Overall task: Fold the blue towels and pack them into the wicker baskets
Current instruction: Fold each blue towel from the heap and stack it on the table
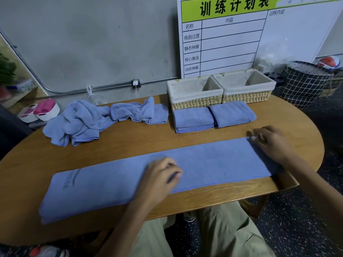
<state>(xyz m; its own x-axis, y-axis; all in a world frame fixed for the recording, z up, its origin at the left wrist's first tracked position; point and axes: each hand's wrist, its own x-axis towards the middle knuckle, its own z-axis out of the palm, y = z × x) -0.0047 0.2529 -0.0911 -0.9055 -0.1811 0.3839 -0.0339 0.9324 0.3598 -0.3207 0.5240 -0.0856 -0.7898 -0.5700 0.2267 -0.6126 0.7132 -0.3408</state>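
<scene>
Setting: wooden oval table [130, 145] against a grey concrete wall, with me seated at its near edge.
Towel in hand: a long blue towel [115, 184], already doubled lengthwise into a strip, lies flat across the table in front of me, running from near left to far right.
Left hand: my left hand [159, 175] rests on the middle of the strip, fingers curled; it looks to be pinching a bit of cloth, though motion blur keeps me from being sure.
Right hand: my right hand [269, 140] is on the strip's far right end, fingertips bent down onto the edge; whether they nip it or only press I cannot tell.
Handling: soft, light, limp terry that will sag and slide, not hold a crease; I judge it best taken at the end corners and carried over in one sweep, then smoothed flat.
Texture: fine nap, stitched hem along the near edge, a faint printed logo at the left end.
Folded towels: two neat blue rectangles [194, 119] lie side by side, just in front of the baskets.
Unfolded heap: crumpled blue towels [83, 121] lie at the table's far left.
Baskets: two rectangular wicker baskets [196, 101] with pale cloth liners, touching each other, at the table's far edge; I see no towels inside.
Behind: a whiteboard chart with a green header [232, 34].
</scene>
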